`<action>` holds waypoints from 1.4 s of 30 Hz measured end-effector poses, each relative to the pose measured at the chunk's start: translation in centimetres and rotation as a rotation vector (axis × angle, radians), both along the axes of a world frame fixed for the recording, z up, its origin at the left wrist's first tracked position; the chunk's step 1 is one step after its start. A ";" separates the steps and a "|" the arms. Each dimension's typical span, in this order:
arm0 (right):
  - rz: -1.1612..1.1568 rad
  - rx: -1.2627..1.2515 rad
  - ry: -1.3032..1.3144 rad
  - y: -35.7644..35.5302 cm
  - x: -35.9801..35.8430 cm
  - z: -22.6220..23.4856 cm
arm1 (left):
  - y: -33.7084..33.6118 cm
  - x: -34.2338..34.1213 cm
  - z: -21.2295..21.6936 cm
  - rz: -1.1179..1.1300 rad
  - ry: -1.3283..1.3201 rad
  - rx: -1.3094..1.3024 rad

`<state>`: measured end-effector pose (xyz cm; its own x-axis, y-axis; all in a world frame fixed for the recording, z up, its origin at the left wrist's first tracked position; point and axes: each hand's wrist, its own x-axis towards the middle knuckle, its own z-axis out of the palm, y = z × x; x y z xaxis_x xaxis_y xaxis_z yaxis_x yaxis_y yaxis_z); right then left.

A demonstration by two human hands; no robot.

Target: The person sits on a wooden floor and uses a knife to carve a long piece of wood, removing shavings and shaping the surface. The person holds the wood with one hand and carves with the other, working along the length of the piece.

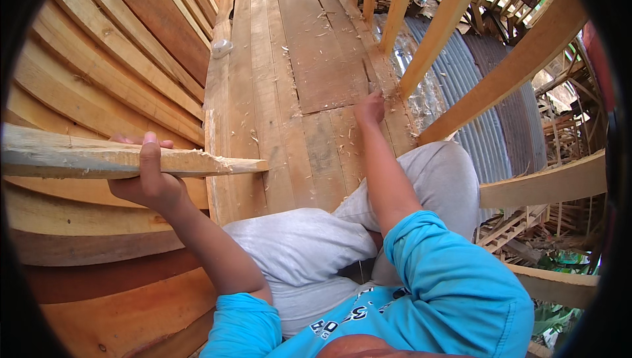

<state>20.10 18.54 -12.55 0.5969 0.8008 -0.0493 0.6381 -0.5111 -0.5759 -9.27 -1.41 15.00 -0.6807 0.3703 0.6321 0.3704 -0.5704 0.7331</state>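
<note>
Long, pale, rough-hewn wooden stake (99,157) across left edge of brown plank floor (322,144); left grip (155,183) clamped around it. Probably stiff, heavyish, splintery; best held by thick shaft. Right grip (370,109) over floor, closure unclear.

Left grip (153,185) curls closed, thumb (151,153) upright; right grip (370,108) reaches forward, arm (388,177) outstretched.

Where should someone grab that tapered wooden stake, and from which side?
Probably the thicker shaft of the tapered wooden stake, left of its rough-cut stretch, coming from the near side with the palm underneath. The shaft is broad and runs roughly sideways, and the left hand grips it much like that. The right end narrows to a thin tip, likely a poorer hold.
</note>
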 end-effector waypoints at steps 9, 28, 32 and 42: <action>0.631 -0.105 0.512 -5.5 -7.0 1.8 | 1.3 -0.1 -0.9 -0.084 -0.003 0.111; 0.983 -0.232 0.533 -11.6 -14.1 1.2 | 3.5 0.0 -2.1 -0.077 -0.016 0.133; 1.093 -0.126 0.597 -11.5 -15.6 5.5 | 3.5 -0.4 -2.5 -0.034 0.006 0.119; 1.094 -0.161 0.642 -10.8 -15.9 6.0 | 3.9 1.5 -1.6 0.184 -0.024 0.104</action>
